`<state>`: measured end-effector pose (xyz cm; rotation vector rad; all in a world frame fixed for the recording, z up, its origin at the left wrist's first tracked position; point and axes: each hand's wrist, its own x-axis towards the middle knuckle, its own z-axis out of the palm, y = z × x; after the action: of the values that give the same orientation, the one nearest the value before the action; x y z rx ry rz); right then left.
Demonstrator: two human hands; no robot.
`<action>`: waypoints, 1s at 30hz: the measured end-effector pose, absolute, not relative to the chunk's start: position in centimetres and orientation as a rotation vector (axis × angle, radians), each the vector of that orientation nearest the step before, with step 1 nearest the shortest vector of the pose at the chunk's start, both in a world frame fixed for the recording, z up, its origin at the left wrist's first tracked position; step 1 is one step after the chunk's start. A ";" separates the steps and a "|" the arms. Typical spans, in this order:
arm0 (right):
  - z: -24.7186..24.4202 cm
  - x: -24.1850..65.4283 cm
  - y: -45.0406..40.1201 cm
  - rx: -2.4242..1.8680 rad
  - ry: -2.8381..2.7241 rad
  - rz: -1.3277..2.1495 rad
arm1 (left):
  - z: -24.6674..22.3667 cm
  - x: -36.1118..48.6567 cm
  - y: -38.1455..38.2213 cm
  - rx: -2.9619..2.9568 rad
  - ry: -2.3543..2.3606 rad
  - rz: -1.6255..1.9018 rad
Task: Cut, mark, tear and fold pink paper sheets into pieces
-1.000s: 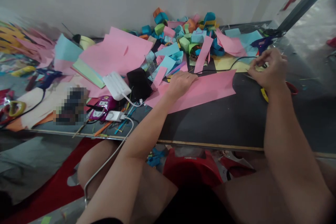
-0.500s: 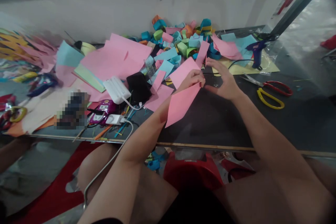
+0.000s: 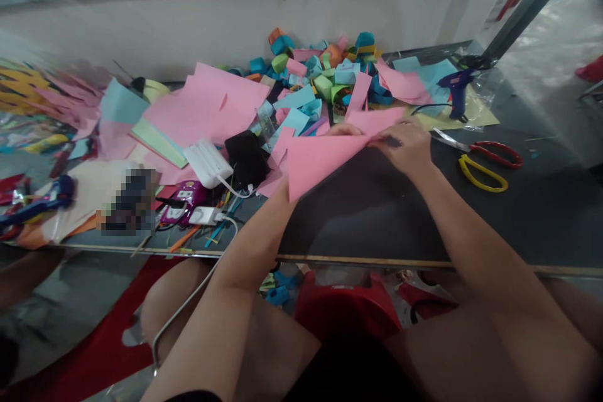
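Our right hand (image 3: pixel 409 146) had moved in, fingers pinched on the pink paper (image 3: pixel 318 160), probably to steady it (we couldn't tell how our left hand (image 3: pixel 345 130) gripped).

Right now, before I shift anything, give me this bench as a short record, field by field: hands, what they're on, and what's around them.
Left hand: mostly hidden behind the sheet; grip unclear
Right hand: pinching the sheet
Sheet: pink, bent over, one pointed flap toward the person
Right of right hand: scissors, one red and one yellow handle
Beyond scissors: blue glue gun
Behind hands: pile of colored paper loops
Left of sheet: black pouch, then white box
Surface: dark table
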<state>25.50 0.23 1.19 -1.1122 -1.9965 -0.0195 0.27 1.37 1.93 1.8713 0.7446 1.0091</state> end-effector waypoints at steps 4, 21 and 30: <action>1.9 27.1 0.6 -1.251 -1.932 -0.185 | 2.3 -2.7 2.8 1.759 0.717 1.332; 1.1 23.2 -1.1 -1.029 -2.130 -0.065 | 0.0 0.8 0.0 3.083 1.105 1.071; 1.0 21.9 -1.5 -1.054 -2.119 -0.095 | 0.0 0.9 -0.3 3.062 1.059 1.052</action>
<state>21.92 -1.47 1.02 -1.0544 -2.1186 -0.0950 0.93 -0.34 -0.03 3.0619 1.0587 1.0515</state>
